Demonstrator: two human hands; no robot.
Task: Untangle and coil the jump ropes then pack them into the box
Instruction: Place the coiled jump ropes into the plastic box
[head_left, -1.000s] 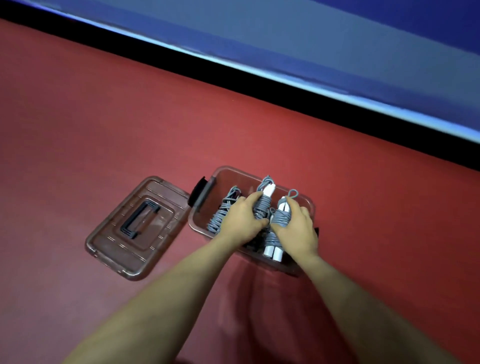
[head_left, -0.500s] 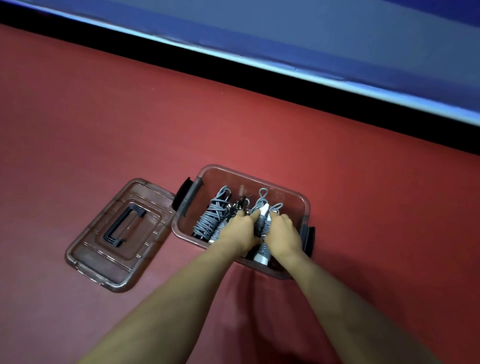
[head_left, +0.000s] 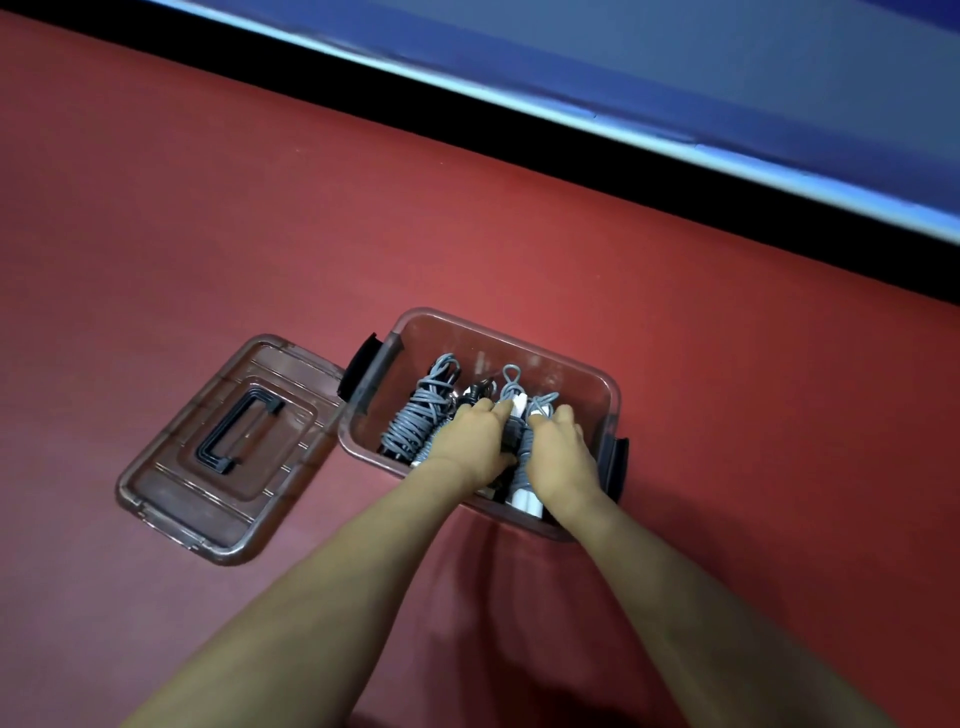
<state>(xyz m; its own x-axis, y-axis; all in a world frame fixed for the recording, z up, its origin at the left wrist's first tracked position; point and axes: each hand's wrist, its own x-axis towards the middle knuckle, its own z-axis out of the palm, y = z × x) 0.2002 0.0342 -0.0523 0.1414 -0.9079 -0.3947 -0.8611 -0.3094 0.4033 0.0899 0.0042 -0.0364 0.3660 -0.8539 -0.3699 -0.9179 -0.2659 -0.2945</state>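
both hands are inside the clear box (head_left: 582, 379) on the red floor (head_left: 208, 208); left hand (head_left: 475, 441) and right hand (head_left: 558, 454) each grip coiled grey jump ropes (head_left: 415, 421); the lid (head_left: 228, 452) lies just beside it.

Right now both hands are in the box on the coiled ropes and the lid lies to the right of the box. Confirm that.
Not quite. The head view shows the lid lying left of the box, not right. Both the left hand and right hand are in the box on the coiled ropes.
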